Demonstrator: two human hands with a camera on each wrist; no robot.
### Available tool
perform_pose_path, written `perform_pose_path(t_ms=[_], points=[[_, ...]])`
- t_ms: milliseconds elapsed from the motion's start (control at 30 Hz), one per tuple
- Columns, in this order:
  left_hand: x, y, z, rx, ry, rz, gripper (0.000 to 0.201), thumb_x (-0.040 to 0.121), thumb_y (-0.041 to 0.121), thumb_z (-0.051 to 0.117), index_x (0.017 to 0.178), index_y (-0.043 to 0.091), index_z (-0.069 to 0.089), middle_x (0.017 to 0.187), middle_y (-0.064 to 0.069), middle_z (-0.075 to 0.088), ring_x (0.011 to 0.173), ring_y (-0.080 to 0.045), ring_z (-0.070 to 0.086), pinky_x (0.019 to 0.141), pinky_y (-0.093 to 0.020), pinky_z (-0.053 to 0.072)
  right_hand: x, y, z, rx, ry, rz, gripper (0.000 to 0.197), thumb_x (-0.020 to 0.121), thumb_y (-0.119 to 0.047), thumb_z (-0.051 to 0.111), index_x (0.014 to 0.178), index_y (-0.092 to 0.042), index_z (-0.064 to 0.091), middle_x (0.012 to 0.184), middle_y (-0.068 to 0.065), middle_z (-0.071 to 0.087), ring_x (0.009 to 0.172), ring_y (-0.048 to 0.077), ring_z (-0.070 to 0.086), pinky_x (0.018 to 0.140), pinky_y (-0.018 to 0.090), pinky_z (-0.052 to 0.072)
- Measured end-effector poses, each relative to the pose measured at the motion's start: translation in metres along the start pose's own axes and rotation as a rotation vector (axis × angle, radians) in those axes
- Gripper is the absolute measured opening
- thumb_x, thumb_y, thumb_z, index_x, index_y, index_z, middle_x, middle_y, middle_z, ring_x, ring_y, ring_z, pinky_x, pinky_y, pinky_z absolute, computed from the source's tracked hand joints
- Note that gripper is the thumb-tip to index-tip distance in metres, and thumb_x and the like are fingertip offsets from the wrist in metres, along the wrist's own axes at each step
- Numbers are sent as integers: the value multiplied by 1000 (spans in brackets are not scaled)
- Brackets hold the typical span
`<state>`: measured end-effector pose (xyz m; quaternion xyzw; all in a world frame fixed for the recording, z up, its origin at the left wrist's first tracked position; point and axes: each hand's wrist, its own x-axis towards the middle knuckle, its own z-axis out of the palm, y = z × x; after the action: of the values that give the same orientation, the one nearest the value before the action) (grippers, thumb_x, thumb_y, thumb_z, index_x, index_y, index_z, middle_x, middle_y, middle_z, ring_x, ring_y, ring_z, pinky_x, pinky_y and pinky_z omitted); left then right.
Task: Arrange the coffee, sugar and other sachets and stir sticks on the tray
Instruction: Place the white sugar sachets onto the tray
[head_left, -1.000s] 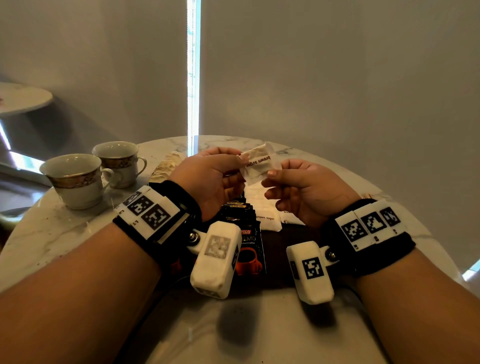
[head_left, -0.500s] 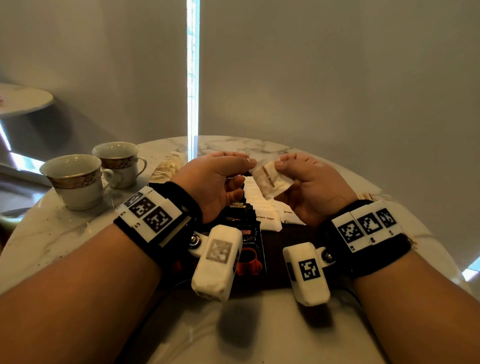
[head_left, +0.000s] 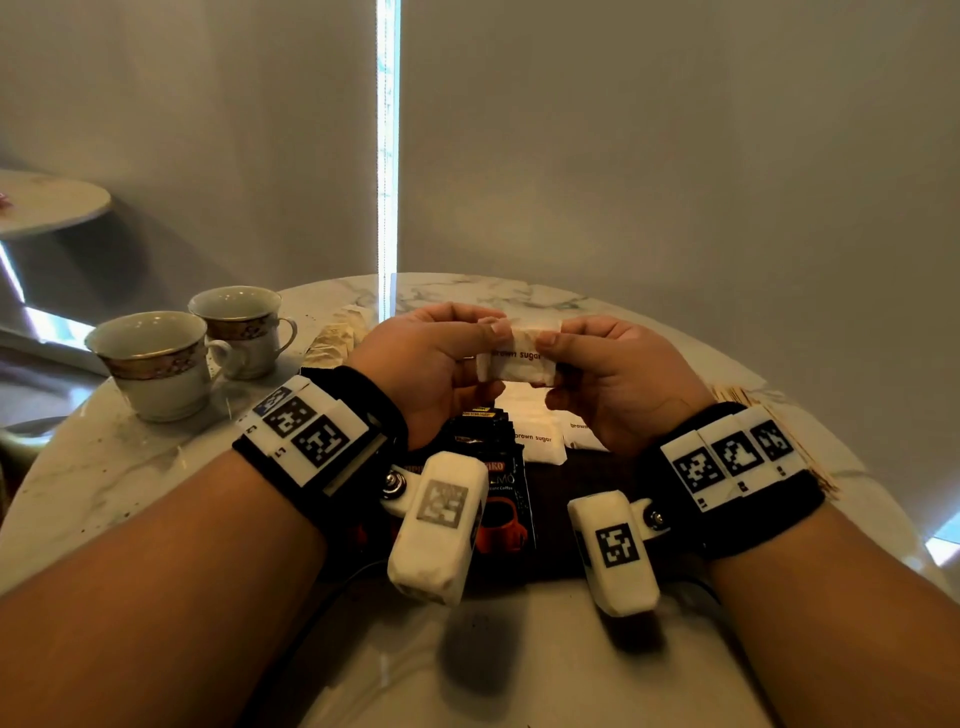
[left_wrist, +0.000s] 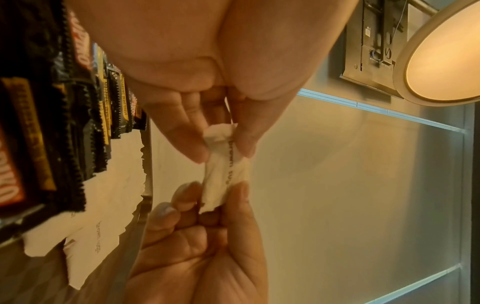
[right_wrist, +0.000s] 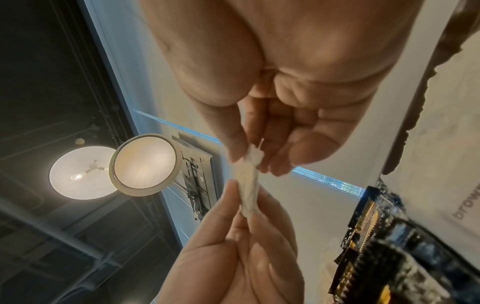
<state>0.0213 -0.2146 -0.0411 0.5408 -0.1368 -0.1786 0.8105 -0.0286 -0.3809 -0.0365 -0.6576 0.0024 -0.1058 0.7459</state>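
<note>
Both hands hold one white brown sugar sachet (head_left: 519, 361) up over the dark tray (head_left: 587, 467). My left hand (head_left: 441, 358) pinches its left end between thumb and fingers, and my right hand (head_left: 613, 364) pinches its right end. In the left wrist view the sachet (left_wrist: 226, 164) stretches between the two pinches; the right wrist view shows the same sachet (right_wrist: 249, 185) edge-on. Below the hands, black coffee sachets (head_left: 488, 467) lie overlapped in a row on the tray, with more white sugar sachets (head_left: 537, 441) laid beside them. Stir sticks (head_left: 748, 400) lie behind my right wrist.
Two gold-banded cups (head_left: 156, 364) stand at the left of the round marble table (head_left: 130, 467). Pale beige sachets (head_left: 332, 343) lie on the table behind my left hand. A second small table (head_left: 47, 200) stands far left. The wall lies close behind the table.
The sachet was tilted and held mostly by my right hand half a second ago. Now it is level, printed side toward me, pinched at both ends by both hands.
</note>
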Motion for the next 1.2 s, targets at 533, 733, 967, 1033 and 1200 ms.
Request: perform_pose_path(t_ms=[533, 733, 967, 1033, 1200], points=[[3, 1, -5, 108, 44, -18, 11, 77, 23, 78, 77, 14, 72, 77, -7, 72, 64, -18, 60, 40, -21, 37, 5, -3, -8, -57, 43, -10, 21, 84, -2, 68, 67, -10, 60, 61, 5, 58, 52, 18, 46, 46, 26, 37], [4, 3, -7, 79, 115, -35, 10, 83, 17, 78, 82, 14, 68, 69, 1, 67, 57, -10, 53, 40, -18, 35, 16, -8, -34, -36, 131, 30, 11, 91, 0, 59, 93, -8, 68, 79, 13, 68, 59, 21, 58, 41, 22, 39], [5, 5, -7, 65, 122, -49, 11, 86, 18, 76, 89, 14, 67, 70, 2, 66, 54, -9, 54, 41, -18, 35, 24, 4, -73, -89, 178, 443, 18, 91, -4, 57, 105, -5, 68, 94, 15, 71, 83, 23, 62, 64, 28, 48], [5, 5, -8, 50, 128, -57, 13, 86, 19, 76, 92, 14, 65, 70, 2, 66, 54, -9, 54, 40, -18, 35, 23, 5, -76, -137, 158, 529, 20, 94, -4, 54, 110, -4, 66, 94, 15, 70, 72, 20, 66, 55, 25, 50], [4, 6, -10, 47, 130, -67, 16, 86, 20, 76, 96, 15, 64, 71, 3, 66, 54, -8, 55, 39, -18, 35, 21, 6, -78, -335, 111, 609, 26, 94, -4, 53, 116, -2, 65, 92, 17, 67, 57, 17, 61, 37, 20, 41]])
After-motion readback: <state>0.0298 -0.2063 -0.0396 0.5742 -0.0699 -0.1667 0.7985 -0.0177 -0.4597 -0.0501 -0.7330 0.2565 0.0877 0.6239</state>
